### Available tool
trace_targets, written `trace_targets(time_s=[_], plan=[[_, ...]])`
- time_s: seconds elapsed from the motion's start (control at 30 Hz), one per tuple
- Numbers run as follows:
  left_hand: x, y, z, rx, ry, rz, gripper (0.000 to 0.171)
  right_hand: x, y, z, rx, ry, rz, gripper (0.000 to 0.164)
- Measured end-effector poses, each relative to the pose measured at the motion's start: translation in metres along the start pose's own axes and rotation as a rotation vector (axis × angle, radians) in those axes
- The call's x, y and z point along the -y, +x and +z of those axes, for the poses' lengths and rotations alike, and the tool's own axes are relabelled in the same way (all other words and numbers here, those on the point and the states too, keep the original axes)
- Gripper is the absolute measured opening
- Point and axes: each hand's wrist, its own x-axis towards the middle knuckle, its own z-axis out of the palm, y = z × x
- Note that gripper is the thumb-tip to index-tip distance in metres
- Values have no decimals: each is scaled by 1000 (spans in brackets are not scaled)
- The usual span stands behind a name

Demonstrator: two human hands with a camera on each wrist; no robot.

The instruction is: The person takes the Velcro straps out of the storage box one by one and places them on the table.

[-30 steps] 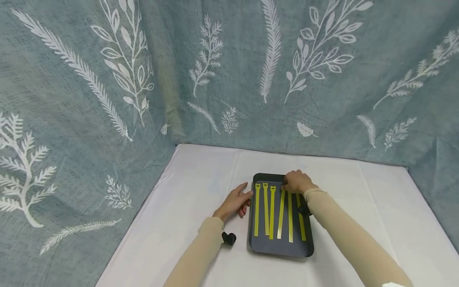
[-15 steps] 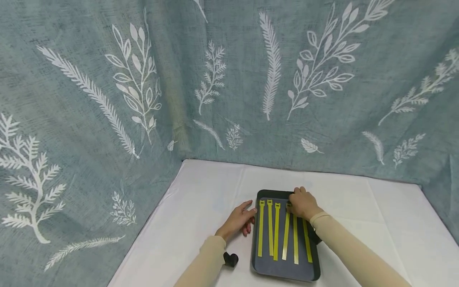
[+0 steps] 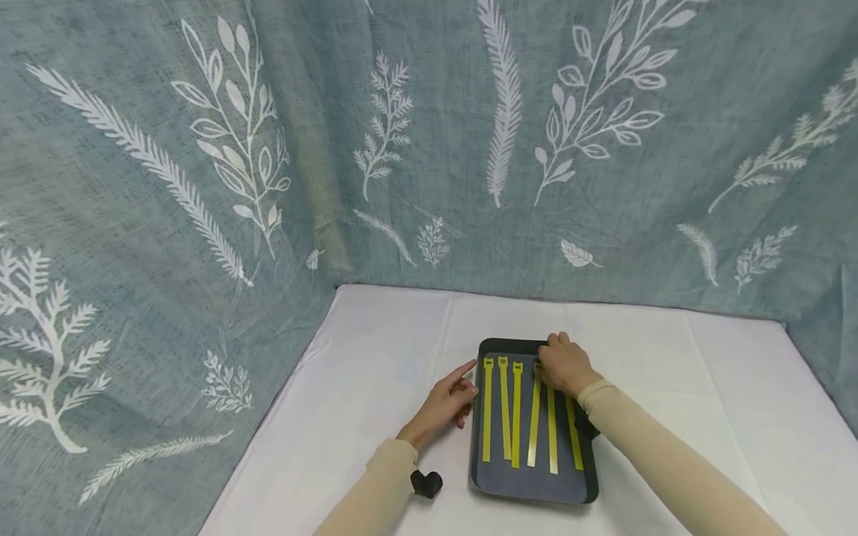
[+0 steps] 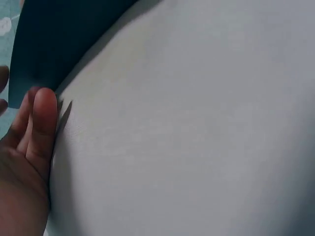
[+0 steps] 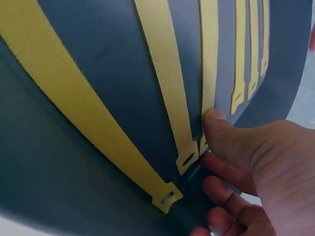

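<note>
A dark rectangular tray (image 3: 563, 487) holds several yellow hook-and-loop cable ties (image 3: 486, 417), laid lengthwise with their slotted heads toward the far wall. My right hand (image 3: 566, 366) reaches over the far right corner. In the right wrist view its thumb and index finger pinch the head end of the fourth cable tie (image 5: 209, 73) from the left, partly hiding that head; the other fingers curl near the tray's end wall. My left hand (image 3: 442, 402) lies beside the tray's left wall, its index finger extended along the rim. In the left wrist view the thumb is close to the tray wall (image 4: 64, 44).
A white cloth (image 3: 375, 357) covers the table under the tray. Behind and to the left hangs a blue-green curtain (image 3: 456, 149) with white leaf prints. Black wrist-worn camera mounts (image 3: 427, 484) sit at both wrists.
My right hand has shifted slightly left over the tray, uncovering part of the fourth tie's head. My left index finger has straightened further along the rim. The head view has tilted.
</note>
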Motion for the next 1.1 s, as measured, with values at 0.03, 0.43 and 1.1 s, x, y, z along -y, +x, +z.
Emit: trace_targets(time_s=[0.03, 0.43, 1.1], plan=[[-2, -1, 1, -7, 33, 25, 57, 0, 0, -2, -13, -15, -2, 23], [-33, -17, -17, 215, 682, 95, 70, -4, 5, -4, 10, 37, 53, 31], [-32, -29, -30, 396, 611, -30, 93, 25, 3, -3, 113, 204, 310, 41]])
